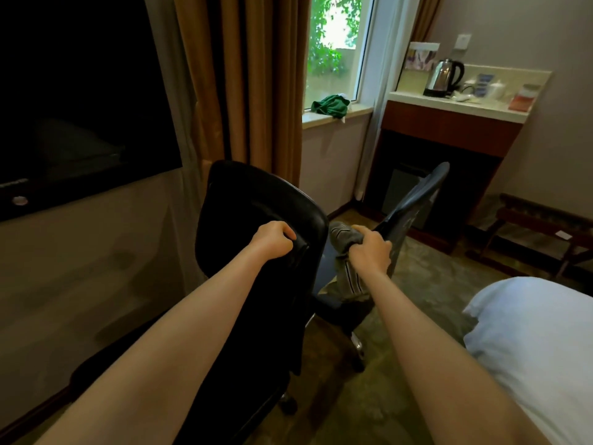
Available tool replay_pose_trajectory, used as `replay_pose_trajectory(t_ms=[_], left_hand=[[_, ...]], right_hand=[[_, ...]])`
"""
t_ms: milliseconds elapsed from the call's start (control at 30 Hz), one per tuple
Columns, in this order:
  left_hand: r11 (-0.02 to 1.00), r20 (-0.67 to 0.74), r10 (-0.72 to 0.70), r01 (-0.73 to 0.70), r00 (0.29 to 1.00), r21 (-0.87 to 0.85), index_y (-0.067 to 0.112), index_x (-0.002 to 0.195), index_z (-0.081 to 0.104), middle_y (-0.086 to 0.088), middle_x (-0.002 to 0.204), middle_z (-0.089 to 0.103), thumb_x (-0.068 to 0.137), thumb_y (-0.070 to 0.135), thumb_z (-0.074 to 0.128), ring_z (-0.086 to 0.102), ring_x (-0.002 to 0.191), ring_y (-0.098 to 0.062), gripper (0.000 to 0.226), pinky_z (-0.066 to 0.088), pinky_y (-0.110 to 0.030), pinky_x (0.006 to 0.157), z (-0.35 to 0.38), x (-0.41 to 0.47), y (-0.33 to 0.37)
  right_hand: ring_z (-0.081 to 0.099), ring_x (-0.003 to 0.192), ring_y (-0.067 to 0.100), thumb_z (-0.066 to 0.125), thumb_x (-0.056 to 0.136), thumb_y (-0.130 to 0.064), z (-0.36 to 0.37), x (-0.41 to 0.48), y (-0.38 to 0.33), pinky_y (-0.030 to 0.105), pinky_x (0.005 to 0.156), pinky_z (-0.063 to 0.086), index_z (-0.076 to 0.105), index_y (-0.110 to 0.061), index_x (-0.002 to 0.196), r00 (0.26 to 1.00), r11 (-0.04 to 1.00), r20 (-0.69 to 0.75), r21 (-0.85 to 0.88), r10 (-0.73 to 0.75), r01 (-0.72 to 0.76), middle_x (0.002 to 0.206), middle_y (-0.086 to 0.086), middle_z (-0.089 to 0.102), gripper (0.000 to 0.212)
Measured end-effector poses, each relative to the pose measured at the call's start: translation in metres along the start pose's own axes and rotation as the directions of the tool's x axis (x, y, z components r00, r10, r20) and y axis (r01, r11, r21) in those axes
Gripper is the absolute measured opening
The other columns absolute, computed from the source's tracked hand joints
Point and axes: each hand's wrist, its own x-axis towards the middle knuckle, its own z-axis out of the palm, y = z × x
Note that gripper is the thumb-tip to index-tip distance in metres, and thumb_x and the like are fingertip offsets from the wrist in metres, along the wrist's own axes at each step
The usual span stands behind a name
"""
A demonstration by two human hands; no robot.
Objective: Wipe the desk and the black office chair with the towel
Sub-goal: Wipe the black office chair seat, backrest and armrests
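Centre of frame: towel [345,239], grey, gripped bunched in right hand [370,248], just beside black office chair [256,220]. Left hand [272,240] curled over the backrest's top edge (steadying it). Advice: hold that brace, wipe in overlapping downward strokes. Beyond: green cloth [330,106] on windowsill [321,118], upper centre.

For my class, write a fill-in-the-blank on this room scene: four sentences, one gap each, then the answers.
1. The left hand grips the top of the black office ____.
2. The right hand clutches a grey, striped ____.
3. The crumpled cloth on the window sill is ____ in colour.
4. A steel ____ stands on the counter beside the window.

Missing words: chair; towel; green; kettle.
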Motion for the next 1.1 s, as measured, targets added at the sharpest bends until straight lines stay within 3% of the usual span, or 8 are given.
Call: replay_pose_trajectory(t_ms=[233,433,567,667,800,933,1100], left_hand=[[0.997,-0.051,-0.065,0.063,0.997,-0.043,0.021,0.099,0.061,-0.006,0.104,0.058,0.089,0.004,0.05,0.059,0.099,-0.022,0.022,0.052,-0.034,0.085,-0.002,0.053,0.015],[0.997,-0.136,-0.068,0.061,0.988,-0.054,0.014,0.107,0.059,-0.004,0.095,0.058,0.092,0.014,0.048,0.056,0.089,-0.02,0.018,0.05,-0.036,0.082,-0.009,0.122,0.039],[0.988,-0.145,-0.147,0.152,0.978,0.022,0.009,0.126,0.049,-0.01,0.123,0.053,0.091,0.033,0.055,0.054,0.111,-0.025,0.043,0.047,-0.034,0.09,0.005,0.16,0.053],[0.95,-0.129,-0.295,0.305,0.947,0.063,0.008,0.139,0.035,-0.016,0.141,0.035,0.086,0.046,0.06,0.045,0.123,-0.032,0.07,0.044,-0.04,0.099,0.023,0.175,0.056],[0.919,-0.23,-0.328,0.365,0.917,0.146,0.009,0.144,0.02,-0.017,0.143,0.025,0.081,0.05,0.064,0.037,0.128,-0.034,0.087,0.04,-0.042,0.098,0.034,0.181,0.055],[0.91,-0.23,-0.408,0.414,0.884,-0.024,0.004,0.146,0.014,-0.016,0.145,0.03,0.077,0.048,0.069,0.039,0.129,-0.033,0.099,0.041,-0.04,0.1,0.039,0.182,0.048],[0.876,-0.23,-0.483,0.466,0.845,-0.126,0.006,0.14,0.026,-0.011,0.135,0.042,0.069,0.048,0.073,0.048,0.118,-0.028,0.095,0.046,-0.037,0.092,0.048,0.178,0.051]], right_hand=[[0.033,0.123,0.031,0.042,0.09,-0.003,0.004,0.065,-0.019,0.045,0.097,0.031,0.056,-0.031,0.127,0.97,0.967,-0.003,-0.071,-0.245,0.244,0.135,0.0,0.048,0.048],[0.031,0.125,0.032,0.041,0.091,-0.002,0.01,0.14,-0.036,0.046,0.099,0.034,0.056,-0.03,0.127,0.972,0.971,0.005,0.027,-0.236,0.236,0.136,0.001,0.047,0.048],[0.03,0.126,0.032,0.04,0.091,-0.002,0.023,0.177,-0.038,0.049,0.101,0.035,0.056,-0.03,0.127,0.964,0.967,0.076,0.037,-0.253,0.251,0.135,0.002,0.049,0.048],[0.031,0.125,0.031,0.04,0.09,-0.002,0.035,0.198,-0.039,0.047,0.1,0.036,0.056,-0.03,0.127,0.949,0.963,0.165,0.03,-0.27,0.269,0.134,0.003,0.049,0.049],[0.031,0.126,0.031,0.04,0.09,-0.003,0.048,0.223,-0.049,0.048,0.103,0.033,0.056,-0.031,0.127,0.914,0.947,0.248,0.056,-0.32,0.316,0.133,0.003,0.05,0.049],[0.029,0.129,0.031,0.041,0.092,-0.005,0.065,0.246,-0.062,0.047,0.104,0.029,0.056,-0.032,0.127,0.844,0.909,0.344,0.1,-0.412,0.404,0.134,0.003,0.049,0.046],[0.029,0.128,0.031,0.041,0.092,-0.006,0.086,0.257,-0.067,0.046,0.103,0.029,0.055,-0.033,0.129,0.729,0.857,0.459,0.189,-0.508,0.479,0.132,0.004,0.053,0.048]])
